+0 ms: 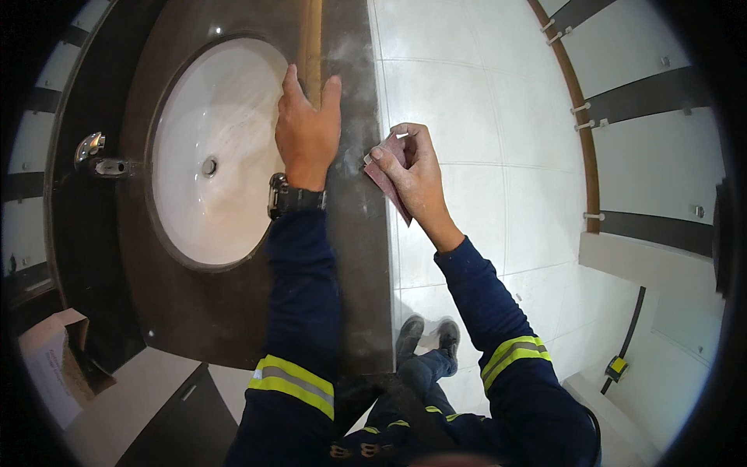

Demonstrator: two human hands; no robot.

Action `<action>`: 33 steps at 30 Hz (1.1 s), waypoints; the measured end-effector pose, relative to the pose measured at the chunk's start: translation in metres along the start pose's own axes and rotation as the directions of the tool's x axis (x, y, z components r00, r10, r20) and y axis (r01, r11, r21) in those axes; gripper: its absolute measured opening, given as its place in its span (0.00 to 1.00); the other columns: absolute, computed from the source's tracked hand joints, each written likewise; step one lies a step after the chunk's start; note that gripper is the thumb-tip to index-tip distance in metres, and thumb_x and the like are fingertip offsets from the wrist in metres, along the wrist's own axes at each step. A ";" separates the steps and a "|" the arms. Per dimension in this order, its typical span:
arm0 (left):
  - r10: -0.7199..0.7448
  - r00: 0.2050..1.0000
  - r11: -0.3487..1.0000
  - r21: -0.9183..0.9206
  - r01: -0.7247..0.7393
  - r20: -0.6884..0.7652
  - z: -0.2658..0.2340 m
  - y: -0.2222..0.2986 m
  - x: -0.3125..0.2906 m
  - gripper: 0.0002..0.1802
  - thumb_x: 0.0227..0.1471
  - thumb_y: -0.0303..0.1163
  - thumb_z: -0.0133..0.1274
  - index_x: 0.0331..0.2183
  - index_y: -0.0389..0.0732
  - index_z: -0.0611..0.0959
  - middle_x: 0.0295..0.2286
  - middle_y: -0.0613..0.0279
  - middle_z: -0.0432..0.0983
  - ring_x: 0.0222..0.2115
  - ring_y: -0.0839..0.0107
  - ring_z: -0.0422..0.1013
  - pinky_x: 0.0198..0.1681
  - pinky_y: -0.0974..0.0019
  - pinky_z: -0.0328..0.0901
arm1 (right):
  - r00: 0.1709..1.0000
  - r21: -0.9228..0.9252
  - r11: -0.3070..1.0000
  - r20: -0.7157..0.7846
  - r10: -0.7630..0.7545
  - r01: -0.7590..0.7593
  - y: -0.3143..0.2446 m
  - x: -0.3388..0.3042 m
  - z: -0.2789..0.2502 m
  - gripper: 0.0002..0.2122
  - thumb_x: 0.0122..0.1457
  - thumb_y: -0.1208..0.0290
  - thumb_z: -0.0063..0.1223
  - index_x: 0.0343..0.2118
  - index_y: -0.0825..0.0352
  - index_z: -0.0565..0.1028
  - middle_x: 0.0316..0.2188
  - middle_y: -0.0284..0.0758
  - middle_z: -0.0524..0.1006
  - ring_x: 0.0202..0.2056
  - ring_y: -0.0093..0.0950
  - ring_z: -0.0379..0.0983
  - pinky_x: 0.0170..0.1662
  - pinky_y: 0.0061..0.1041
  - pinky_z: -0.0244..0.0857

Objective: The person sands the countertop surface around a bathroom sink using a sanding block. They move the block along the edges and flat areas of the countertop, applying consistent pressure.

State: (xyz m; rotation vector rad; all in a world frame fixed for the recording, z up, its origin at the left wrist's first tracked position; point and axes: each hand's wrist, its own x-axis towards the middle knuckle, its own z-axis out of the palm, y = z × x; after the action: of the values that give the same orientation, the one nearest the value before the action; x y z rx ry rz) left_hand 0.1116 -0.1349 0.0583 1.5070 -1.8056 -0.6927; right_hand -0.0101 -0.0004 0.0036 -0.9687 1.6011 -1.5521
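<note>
My left hand (308,140) lies back up over the dark countertop (366,311), beside the white oval basin. Its thumb and a finger are stretched apart, one on either side of a narrow tan strip (313,47) running toward the far end. Whether the palm touches that strip is hidden. In my right hand (420,175) a folded reddish-brown sheet of sandpaper (387,187) is pinched between thumb and fingers, at the counter's right edge. Pale dust (348,162) marks the counter between both hands.
The sink basin (226,156) is set into the counter, with a chrome faucet (109,163) at its left. An opened cardboard box (58,366) sits at the lower left. White floor tiles (459,226) spread to the right, toward white partition panels (657,163). A tape measure (617,367) shows lower right.
</note>
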 end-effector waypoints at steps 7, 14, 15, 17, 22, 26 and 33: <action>0.060 0.998 0.997 0.054 -0.060 0.006 -0.001 -0.002 -0.002 0.52 0.55 0.61 0.61 0.66 0.32 0.67 0.57 0.34 0.73 0.58 0.42 0.70 0.62 0.50 0.65 | 0.878 0.471 0.751 0.123 0.463 -0.462 -0.030 0.053 -0.067 0.21 0.70 0.50 0.57 0.52 0.63 0.69 0.37 0.36 0.75 0.31 0.23 0.70 0.30 0.20 0.67; 0.030 0.989 0.926 0.368 -0.081 0.143 -0.010 0.015 -0.017 0.65 0.42 0.66 0.70 0.71 0.45 0.62 0.64 0.31 0.62 0.64 0.37 0.64 0.64 0.46 0.64 | 0.924 0.361 0.865 0.287 0.254 -0.350 -0.071 0.123 -0.051 0.23 0.71 0.47 0.55 0.52 0.65 0.72 0.37 0.37 0.74 0.34 0.23 0.72 0.30 0.21 0.68; 0.048 0.991 0.919 0.383 -0.093 0.126 -0.009 0.017 -0.017 0.65 0.42 0.66 0.71 0.72 0.45 0.62 0.65 0.30 0.60 0.64 0.36 0.62 0.64 0.45 0.63 | 0.946 0.287 0.923 0.273 0.177 -0.255 -0.083 0.137 -0.042 0.23 0.71 0.48 0.55 0.54 0.66 0.72 0.37 0.37 0.75 0.34 0.22 0.73 0.30 0.22 0.69; 0.085 0.989 0.900 0.416 -0.129 0.123 -0.005 0.019 -0.021 0.67 0.40 0.66 0.71 0.72 0.46 0.61 0.66 0.28 0.57 0.66 0.35 0.58 0.65 0.43 0.63 | 0.923 -0.026 0.990 0.366 -0.120 0.139 -0.095 0.177 -0.016 0.25 0.72 0.52 0.53 0.62 0.66 0.69 0.42 0.38 0.78 0.37 0.23 0.74 0.36 0.19 0.69; 0.193 0.977 0.871 0.442 -0.214 0.093 0.002 0.012 -0.023 0.67 0.40 0.65 0.71 0.72 0.47 0.60 0.69 0.30 0.52 0.70 0.34 0.49 0.70 0.39 0.51 | 0.842 -0.318 0.831 0.456 -0.287 0.456 -0.071 0.258 0.041 0.23 0.62 0.61 0.64 0.55 0.67 0.72 0.50 0.48 0.80 0.53 0.45 0.78 0.54 0.38 0.72; 0.180 0.979 0.859 0.471 -0.201 0.090 0.003 0.013 -0.025 0.67 0.40 0.65 0.71 0.73 0.46 0.60 0.69 0.30 0.52 0.71 0.34 0.47 0.71 0.39 0.48 | 0.569 -0.307 0.485 0.547 -0.615 0.819 -0.056 0.260 0.058 0.21 0.59 0.61 0.66 0.51 0.64 0.74 0.43 0.46 0.78 0.46 0.50 0.78 0.48 0.44 0.72; -0.055 0.996 0.863 0.505 0.015 0.066 -0.012 0.024 -0.058 0.70 0.37 0.64 0.74 0.73 0.46 0.59 0.70 0.31 0.51 0.72 0.36 0.46 0.73 0.41 0.46 | 0.590 -0.344 0.486 0.569 -0.572 0.803 -0.055 0.255 0.059 0.18 0.60 0.62 0.65 0.50 0.63 0.75 0.42 0.45 0.76 0.44 0.49 0.77 0.47 0.45 0.72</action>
State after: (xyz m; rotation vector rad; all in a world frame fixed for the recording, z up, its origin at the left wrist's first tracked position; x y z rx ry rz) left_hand 0.1122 -0.0733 0.0747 1.8695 -2.1351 -0.3007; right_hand -0.0776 -0.2526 0.0608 -2.3875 1.4498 -1.1797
